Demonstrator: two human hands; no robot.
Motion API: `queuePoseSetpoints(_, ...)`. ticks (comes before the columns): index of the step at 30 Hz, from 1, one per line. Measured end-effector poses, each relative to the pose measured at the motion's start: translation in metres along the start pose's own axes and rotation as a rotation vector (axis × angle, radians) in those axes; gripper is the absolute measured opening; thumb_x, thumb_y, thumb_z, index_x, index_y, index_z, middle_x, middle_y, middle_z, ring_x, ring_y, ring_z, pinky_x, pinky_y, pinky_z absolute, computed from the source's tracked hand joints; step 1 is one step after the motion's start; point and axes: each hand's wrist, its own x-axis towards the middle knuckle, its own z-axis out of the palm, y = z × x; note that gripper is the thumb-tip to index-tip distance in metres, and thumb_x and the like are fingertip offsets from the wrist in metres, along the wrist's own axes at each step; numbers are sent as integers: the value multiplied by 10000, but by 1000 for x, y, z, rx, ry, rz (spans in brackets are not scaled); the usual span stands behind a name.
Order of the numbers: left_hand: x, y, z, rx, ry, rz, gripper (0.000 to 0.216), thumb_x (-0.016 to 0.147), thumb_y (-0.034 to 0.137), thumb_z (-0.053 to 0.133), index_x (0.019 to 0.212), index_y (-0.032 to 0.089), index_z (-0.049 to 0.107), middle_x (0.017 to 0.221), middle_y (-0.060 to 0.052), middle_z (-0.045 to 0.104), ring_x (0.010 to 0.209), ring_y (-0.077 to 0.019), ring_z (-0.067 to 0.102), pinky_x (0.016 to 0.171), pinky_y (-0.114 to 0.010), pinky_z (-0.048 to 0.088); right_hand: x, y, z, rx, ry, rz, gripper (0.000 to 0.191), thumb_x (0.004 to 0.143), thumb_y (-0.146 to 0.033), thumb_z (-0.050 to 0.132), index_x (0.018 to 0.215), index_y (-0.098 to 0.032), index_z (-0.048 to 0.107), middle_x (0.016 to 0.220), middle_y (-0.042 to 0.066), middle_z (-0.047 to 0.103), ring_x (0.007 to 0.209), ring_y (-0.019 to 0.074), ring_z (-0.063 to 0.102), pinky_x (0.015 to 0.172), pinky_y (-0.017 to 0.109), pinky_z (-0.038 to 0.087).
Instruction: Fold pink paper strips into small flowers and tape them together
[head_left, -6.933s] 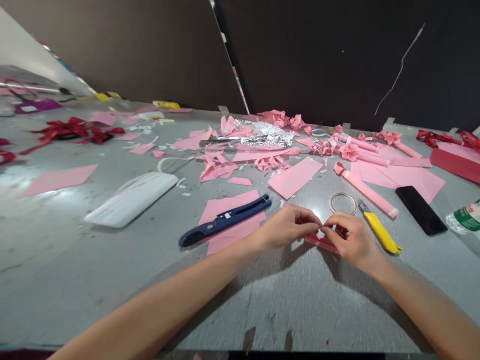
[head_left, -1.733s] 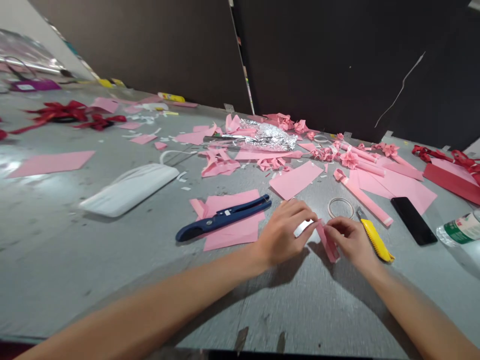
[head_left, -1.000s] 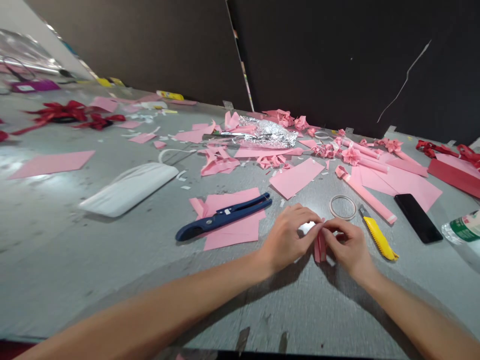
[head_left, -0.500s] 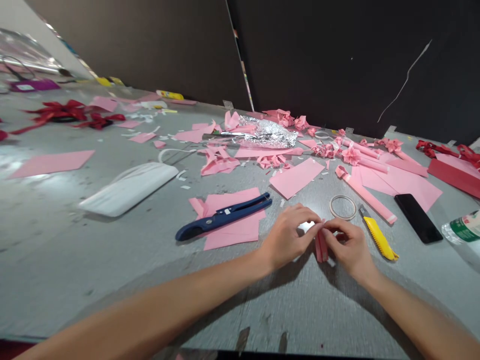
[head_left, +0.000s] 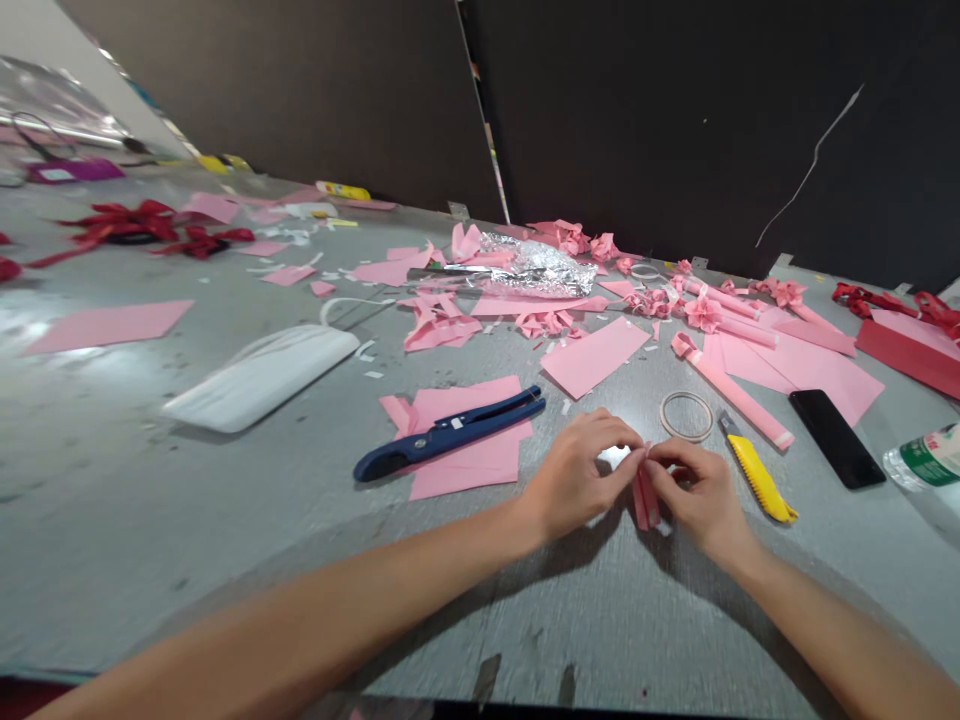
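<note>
A small folded pink paper piece [head_left: 643, 496] is pinched between both my hands just above the grey table [head_left: 225, 480]. My left hand [head_left: 576, 472] has its fingers closed on the piece's top left side. My right hand [head_left: 694, 490] grips it from the right with fingers curled. A thin ring of tape [head_left: 685, 414] lies just beyond my fingers. A yellow utility knife [head_left: 757, 477] rests to the right of my right hand, and blue-handled pliers [head_left: 448, 435] lie on pink sheets to the left.
A white face mask [head_left: 259, 374], crumpled foil [head_left: 536, 268], several pink paper flowers and rolls [head_left: 705, 312], a black phone [head_left: 837, 423], a water bottle [head_left: 926, 455] and red ribbon [head_left: 135, 222] are scattered around. A dark wall stands behind.
Both hands stay pinched on the pink piece; since 1.7 s ago it has been turned from slanted to nearly upright and held close together. Little has moved in the last half second.
</note>
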Motion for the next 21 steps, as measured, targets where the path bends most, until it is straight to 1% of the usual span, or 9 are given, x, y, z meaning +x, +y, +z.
queuePoseSetpoints(5,1,1,-1,-38,-5,-36,172,1045,233,656,922,226,775,922,-51,813,949,-227,725,940,-401,572,-1,3,0,1,1,8,226,977,-399,673,925,-239,824,821,55,782,661,197,696,574,317,573)
queuePoseSetpoints(8,1,0,0,-49,0,-27,167,1037,227,657,913,225,770,913,-47,814,932,-223,723,921,-396,569,0,3,0,-4,1,3,219,974,-396,676,916,-240,819,811,52,777,653,196,692,567,316,570)
queuePoseSetpoints(11,1,-2,0,-12,12,28,164,1041,221,654,932,218,776,919,-46,824,920,-222,726,900,-391,556,0,2,0,-8,4,-3,217,978,-395,676,898,-241,806,798,50,772,634,193,685,560,316,563)
queuePoseSetpoints(16,-2,-7,0,189,30,161,165,1068,243,649,1052,222,812,991,-49,857,968,-251,747,906,-429,505,-1,0,-1,-58,11,-43,223,1008,-382,656,896,-242,788,771,40,761,614,185,675,549,307,548)
queuePoseSetpoints(21,-1,-8,0,303,44,234,153,1063,216,655,1037,220,806,973,-30,861,931,-246,748,879,-428,456,-2,-1,-1,-135,9,-122,207,1019,-328,632,915,-233,784,821,51,793,653,186,699,609,314,579)
